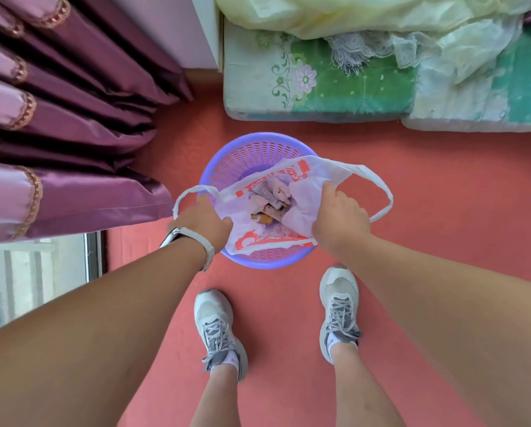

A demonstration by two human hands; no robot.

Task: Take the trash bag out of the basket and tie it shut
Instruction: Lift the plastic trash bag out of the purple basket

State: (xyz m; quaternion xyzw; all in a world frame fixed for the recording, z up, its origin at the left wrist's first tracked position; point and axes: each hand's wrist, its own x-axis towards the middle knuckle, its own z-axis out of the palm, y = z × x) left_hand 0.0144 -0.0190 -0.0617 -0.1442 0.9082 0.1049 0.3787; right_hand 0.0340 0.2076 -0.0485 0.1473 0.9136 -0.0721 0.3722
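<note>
A round purple plastic basket point(252, 149) with a slotted wall stands on the red floor in front of my feet. A white trash bag point(304, 195) with orange print sits in it, its mouth spread open, with wrappers and scraps visible inside. My left hand point(204, 218), with a white watch on the wrist, grips the bag's left edge beside one loop handle. My right hand point(338, 215) grips the bag's right edge; the other loop handle hangs out to the right over the floor.
Purple curtains point(58, 134) hang at the left, close to the basket. A green floral mattress point(319, 81) piled with pale sheets lies just behind it. My two grey sneakers point(218, 328) stand on the red floor point(442, 195). A glass door is at the lower left.
</note>
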